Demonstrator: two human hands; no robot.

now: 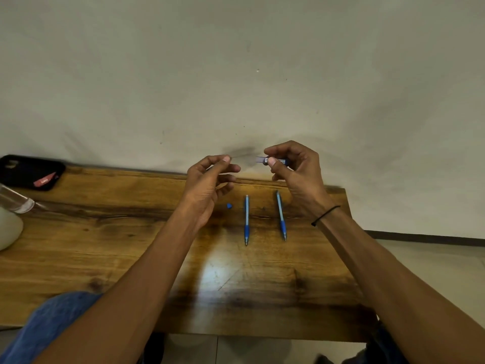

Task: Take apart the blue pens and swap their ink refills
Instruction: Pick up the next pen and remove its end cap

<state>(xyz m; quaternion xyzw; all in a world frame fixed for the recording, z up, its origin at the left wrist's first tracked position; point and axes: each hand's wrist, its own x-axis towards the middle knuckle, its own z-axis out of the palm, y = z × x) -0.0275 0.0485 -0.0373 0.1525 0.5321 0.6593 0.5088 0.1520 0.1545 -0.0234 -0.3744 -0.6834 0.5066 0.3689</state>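
Two blue pens lie side by side on the wooden table (105,245), tips toward me: one pen (246,219) on the left, the other pen (281,215) on the right. A small blue cap (229,205) sits on the wood left of them. Above the table's far edge, my right hand (294,169) grips a clear pen barrel (262,160) with a blue end, held level. My left hand (210,179) pinches a thin refill (240,156) between thumb and forefinger; it is blurred and stretches toward the barrel's open end.
A black phone case (29,172) with a red card lies at the table's far left corner. A clear glass (15,200) and a white rounded object (9,227) stand at the left edge. A plain wall rises behind the table.
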